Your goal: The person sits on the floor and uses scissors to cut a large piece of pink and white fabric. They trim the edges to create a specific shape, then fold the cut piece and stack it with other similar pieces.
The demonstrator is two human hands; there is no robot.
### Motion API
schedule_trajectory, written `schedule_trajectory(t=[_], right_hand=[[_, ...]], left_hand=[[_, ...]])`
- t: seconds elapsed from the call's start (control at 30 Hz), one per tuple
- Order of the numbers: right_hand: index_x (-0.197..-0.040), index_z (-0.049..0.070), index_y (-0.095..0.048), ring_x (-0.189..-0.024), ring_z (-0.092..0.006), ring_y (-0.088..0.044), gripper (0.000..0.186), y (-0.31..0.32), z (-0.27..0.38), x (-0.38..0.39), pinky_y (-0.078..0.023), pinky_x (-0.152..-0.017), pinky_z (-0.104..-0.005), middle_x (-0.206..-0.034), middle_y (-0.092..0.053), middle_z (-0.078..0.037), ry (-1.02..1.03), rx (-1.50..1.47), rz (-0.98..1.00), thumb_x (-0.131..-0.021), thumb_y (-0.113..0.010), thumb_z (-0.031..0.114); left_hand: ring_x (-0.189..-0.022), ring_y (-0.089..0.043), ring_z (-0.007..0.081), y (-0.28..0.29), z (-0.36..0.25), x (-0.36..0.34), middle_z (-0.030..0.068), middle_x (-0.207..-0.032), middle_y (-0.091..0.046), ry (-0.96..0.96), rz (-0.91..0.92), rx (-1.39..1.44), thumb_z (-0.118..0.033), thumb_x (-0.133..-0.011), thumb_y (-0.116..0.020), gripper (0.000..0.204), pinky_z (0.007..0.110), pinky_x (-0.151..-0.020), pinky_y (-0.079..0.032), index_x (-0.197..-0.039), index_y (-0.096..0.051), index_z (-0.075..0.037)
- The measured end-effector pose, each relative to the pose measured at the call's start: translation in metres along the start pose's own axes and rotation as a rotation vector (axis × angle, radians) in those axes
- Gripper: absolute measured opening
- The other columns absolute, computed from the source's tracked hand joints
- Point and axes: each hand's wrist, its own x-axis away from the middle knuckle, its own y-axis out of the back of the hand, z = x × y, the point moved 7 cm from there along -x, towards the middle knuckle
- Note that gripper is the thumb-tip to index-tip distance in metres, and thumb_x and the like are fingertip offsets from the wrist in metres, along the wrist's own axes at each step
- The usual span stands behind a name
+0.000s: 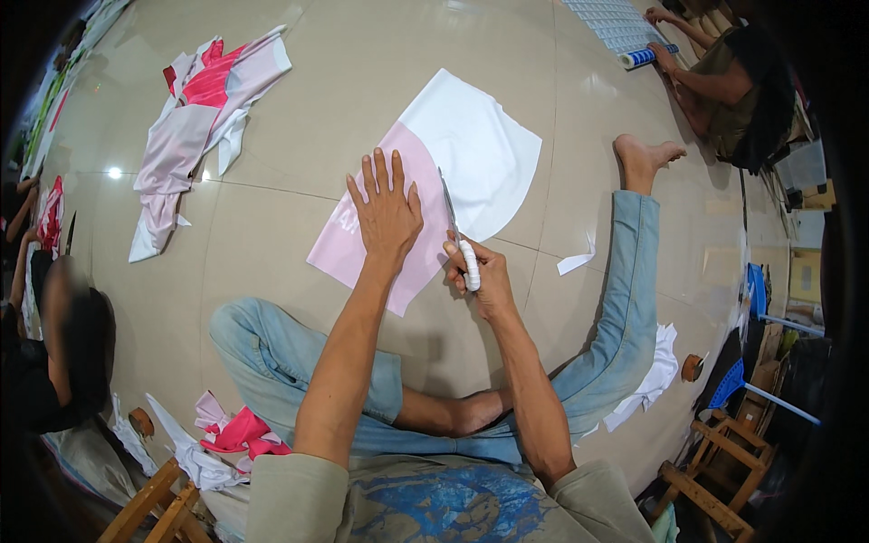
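Pink-and-white cloth (430, 185) flat on floor (299, 213), ahead of the seated person. Left hand (389, 213) splayed palm-down on pink part, grasping nothing. Right hand (489, 279) gripping scissors (470, 264), blades along pink/white line. White scrap (577, 258) to the right, pink garment (195, 127) upper left.

The person wears a dull grey-green T-shirt (362, 525) with short, loose sleeves (297, 498). Across its front spreads a blue print (453, 503), blotchy and splatter-like, with ragged edges and the shirt's own colour showing through in patches. The trousers (625, 299) are light blue, jeans-like, with a faded look and fairly straight legs, each finishing in a plain hem (638, 197). Both forearms (342, 366), the left hand (389, 213), the right hand (489, 282) and the feet (637, 156) are bare
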Motion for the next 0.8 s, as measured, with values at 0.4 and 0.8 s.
schedule_trajectory(t=[0.4, 0.8], right_hand=[[-0.128, -0.006, -0.065, -0.049, -0.0063, -0.051, 0.06, 0.001, 0.02, -0.025, -0.038, -0.044, -0.0209, -0.064, -0.059, -0.002, 0.034, 0.071, 0.053, -0.085, -0.084, 0.03], [-0.125, -0.005, -0.067, -0.05, -0.0065, -0.055, 0.053, 0.011, 0.025, -0.043, -0.039, -0.044, -0.0205, -0.065, -0.062, -0.003, 0.03, 0.161, 0.11, -0.087, -0.083, 0.028]], left_hand=[[-0.154, -0.018, 0.0371, 0.001, 0.001, -0.001, 0.0184, -0.165, -0.025, 0.019, 0.02, 0.009, -0.038, -0.104, -0.043, 0.064, 0.06, -0.124, -0.008, -0.159, -0.031, -0.007], [-0.154, -0.019, 0.037, 0.001, 0.0, -0.002, 0.017, -0.166, -0.026, 0.024, 0.029, 0.006, -0.046, -0.104, -0.045, 0.068, 0.061, -0.123, -0.009, -0.159, -0.032, -0.007]])
